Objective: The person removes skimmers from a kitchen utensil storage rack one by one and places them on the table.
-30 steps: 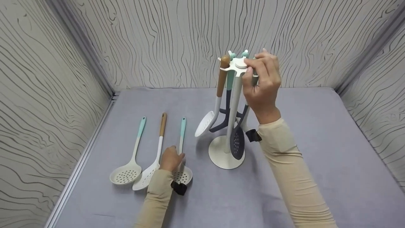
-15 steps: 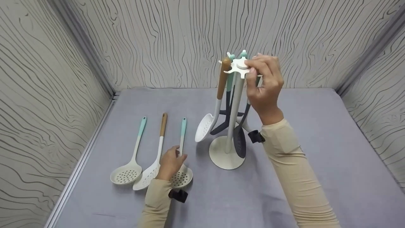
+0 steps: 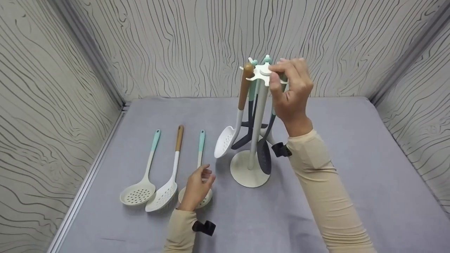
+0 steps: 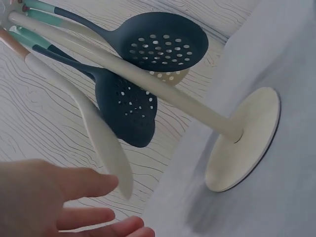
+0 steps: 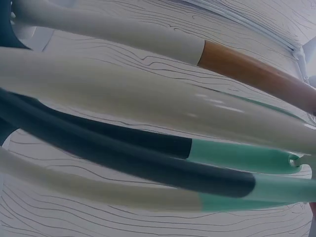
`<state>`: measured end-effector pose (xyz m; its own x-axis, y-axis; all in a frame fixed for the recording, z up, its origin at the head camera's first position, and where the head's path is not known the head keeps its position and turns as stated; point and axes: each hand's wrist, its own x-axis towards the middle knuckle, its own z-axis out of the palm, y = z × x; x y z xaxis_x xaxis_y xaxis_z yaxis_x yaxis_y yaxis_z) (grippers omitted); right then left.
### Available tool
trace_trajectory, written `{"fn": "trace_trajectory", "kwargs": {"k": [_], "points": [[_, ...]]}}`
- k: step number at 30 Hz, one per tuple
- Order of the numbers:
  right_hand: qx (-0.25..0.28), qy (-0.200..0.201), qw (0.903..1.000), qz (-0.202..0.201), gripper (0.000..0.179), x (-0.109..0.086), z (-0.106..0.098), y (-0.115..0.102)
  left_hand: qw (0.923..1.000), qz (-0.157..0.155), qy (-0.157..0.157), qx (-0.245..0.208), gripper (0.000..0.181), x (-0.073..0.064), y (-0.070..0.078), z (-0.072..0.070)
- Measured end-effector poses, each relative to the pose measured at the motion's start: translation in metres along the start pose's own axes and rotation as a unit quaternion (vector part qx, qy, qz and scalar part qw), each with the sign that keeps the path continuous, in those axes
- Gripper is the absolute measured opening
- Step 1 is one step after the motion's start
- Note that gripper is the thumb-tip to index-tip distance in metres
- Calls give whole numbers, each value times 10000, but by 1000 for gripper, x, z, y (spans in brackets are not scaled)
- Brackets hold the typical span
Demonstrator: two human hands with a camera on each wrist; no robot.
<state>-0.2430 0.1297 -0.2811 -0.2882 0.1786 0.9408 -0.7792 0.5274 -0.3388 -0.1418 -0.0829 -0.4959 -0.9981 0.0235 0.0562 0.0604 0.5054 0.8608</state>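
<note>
My left hand (image 3: 198,186) hovers over the right-hand skimmer (image 3: 201,154), which has a mint handle and lies on the cloth. Its fingers are loosely bent and hold nothing. With thumb and fingers, my right hand (image 3: 293,91) pinches the round knob on top of a cream utensil rack (image 3: 258,123). From the rack's hooks hang a white slotted spoon (image 3: 225,141) with a brown handle, a dark skimmer (image 3: 264,158) and other mint-handled utensils. The left wrist view shows a dark slotted turner (image 4: 123,108) among them. Handles (image 5: 222,185) fill the right wrist view.
Left of my left hand lie a white slotted turner (image 3: 165,196) with a brown handle and another mint-handled skimmer (image 3: 137,194). Grey cloth (image 3: 351,158) covers the table. Wood-grain panels (image 3: 175,49) stand behind and at both sides.
My left hand has let go of the right-hand skimmer's handle and shifted right and nearer, its fingers loosening. The hanging utensils have turned slightly. My right hand stays at the rack's top.
</note>
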Motion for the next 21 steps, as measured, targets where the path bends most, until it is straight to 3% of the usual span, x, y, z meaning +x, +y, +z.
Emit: {"fn": "trace_trajectory", "kwargs": {"k": [7,14,21], "points": [[-39,6,10000,57,49,-1,5,-1,9987,-20,136,-488,35,-6,-6,13],[-123,106,9999,4,27,-2,5,-1,9962,70,390,-779,28,-14,-6,19],[-196,40,9997,-119,20,-3,3,-2,9929,158,638,-993,23,-24,-9,21]]}}
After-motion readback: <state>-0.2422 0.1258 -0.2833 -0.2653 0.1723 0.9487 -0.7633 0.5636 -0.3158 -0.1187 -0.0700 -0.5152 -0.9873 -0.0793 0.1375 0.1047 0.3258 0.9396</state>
